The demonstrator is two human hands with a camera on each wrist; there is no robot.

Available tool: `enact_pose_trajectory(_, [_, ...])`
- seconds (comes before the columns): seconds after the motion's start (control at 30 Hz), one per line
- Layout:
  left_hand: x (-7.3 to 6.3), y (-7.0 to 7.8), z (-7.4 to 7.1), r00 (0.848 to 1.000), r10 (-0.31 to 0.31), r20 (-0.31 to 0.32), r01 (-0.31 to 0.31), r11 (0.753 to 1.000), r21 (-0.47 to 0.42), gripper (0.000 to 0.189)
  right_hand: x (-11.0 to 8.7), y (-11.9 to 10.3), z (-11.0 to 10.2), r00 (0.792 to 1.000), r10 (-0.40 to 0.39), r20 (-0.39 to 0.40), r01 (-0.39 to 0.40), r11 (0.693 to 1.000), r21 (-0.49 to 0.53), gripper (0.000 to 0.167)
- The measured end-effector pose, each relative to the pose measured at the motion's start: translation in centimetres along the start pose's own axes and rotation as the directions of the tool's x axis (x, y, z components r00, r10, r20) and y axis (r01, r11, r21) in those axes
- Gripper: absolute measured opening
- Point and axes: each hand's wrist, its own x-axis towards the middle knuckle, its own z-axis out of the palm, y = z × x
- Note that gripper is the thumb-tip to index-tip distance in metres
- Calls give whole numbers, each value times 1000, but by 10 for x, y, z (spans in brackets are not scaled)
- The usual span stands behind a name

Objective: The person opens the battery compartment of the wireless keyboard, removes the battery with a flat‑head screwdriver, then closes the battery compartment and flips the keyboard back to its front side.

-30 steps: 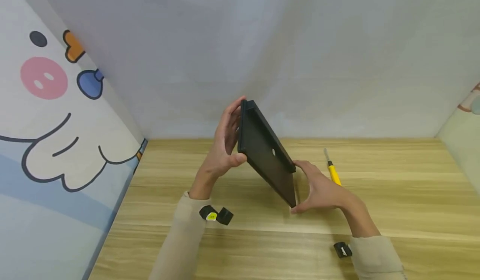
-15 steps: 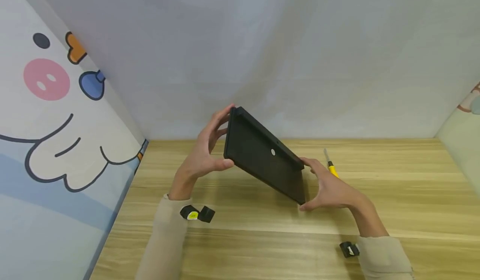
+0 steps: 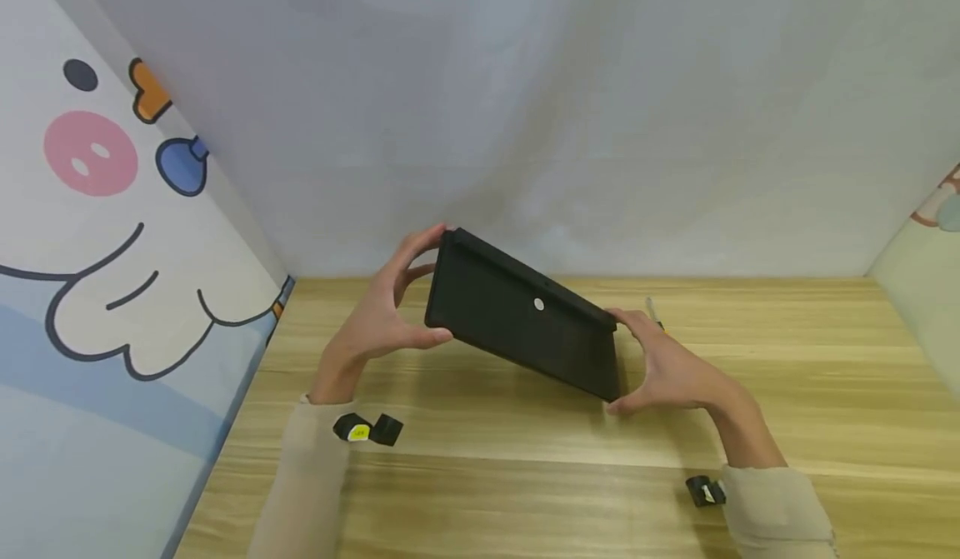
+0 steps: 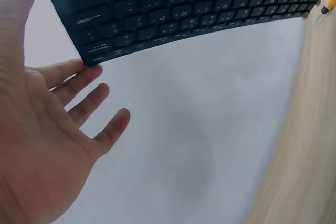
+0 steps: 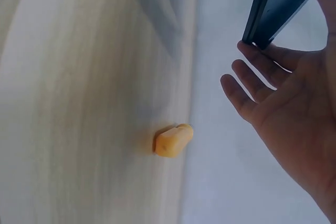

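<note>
A black keyboard (image 3: 510,321) is held up over the wooden table, tilted, its left end higher than its right. Its underside, with a round white sticker and a raised ridge along the far edge, faces the head camera. Rows of keys show on the keyboard (image 4: 173,11) in the left wrist view. My left hand (image 3: 371,317) pinches the left end, thumb on the near corner and fingertips on the far one. At the opposite end, my right hand (image 3: 671,367) grips likewise between thumb and fingers. In the right wrist view only a corner of the keyboard (image 5: 275,11) shows.
A screwdriver (image 3: 653,311) lies on the wooden table (image 3: 525,501) behind my right hand, its handle mostly hidden in the head view. The yellow screwdriver handle (image 5: 173,141) shows in the right wrist view. A pale wall (image 3: 600,126) rises behind the table; a cartoon-printed panel (image 3: 90,292) stands left.
The keyboard has swung round so that its left end moved left and lower, turning more of its underside to the head camera. Both hands kept hold; the right hand shifted slightly right, covering the screwdriver's handle.
</note>
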Motion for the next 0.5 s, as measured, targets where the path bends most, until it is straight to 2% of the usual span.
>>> enact_pose_trajectory(0.23, [-12,-5,-11,993,-108,43,103,989,104,117,4,1,-7,1000,20,21,-20,999,-36,132])
enact_pose_trajectory(0.5, [-24,-15,-18,971,-229,65,217,963,158,116,9,-1,-12,998,45,40,-43,998,-55,132])
